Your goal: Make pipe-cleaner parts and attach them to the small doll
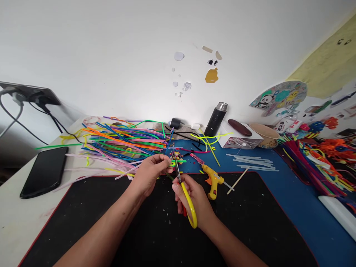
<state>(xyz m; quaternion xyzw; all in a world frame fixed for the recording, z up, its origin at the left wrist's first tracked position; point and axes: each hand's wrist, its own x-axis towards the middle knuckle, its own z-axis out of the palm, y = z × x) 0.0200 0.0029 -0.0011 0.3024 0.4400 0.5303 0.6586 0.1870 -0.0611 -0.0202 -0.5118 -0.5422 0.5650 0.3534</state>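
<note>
Pinched between the thumb and fingers of my left hand (152, 168) is a short green pipe cleaner (181, 161), its end sticking out to the right. My right hand (194, 198) grips a pair of scissors (189, 204) with yellow handles, the blades pointing up and away from me. Those blades cross the green piece just beside my left fingertips. Whether they have cut into it I cannot tell. Behind the hands lies a large heap of coloured pipe cleaners (125, 137). To the right of the scissors a yellow glue gun (213, 181) rests on the mat.
A black mat (111, 237) lies under my arms. Left is a phone (44, 172); at the back stand a black flask (216, 119) and a white box (240, 139). Glue sticks (253, 160) lie to the right, near bundled pipe cleaners (308, 167). A power strip (30, 92) is on the wall.
</note>
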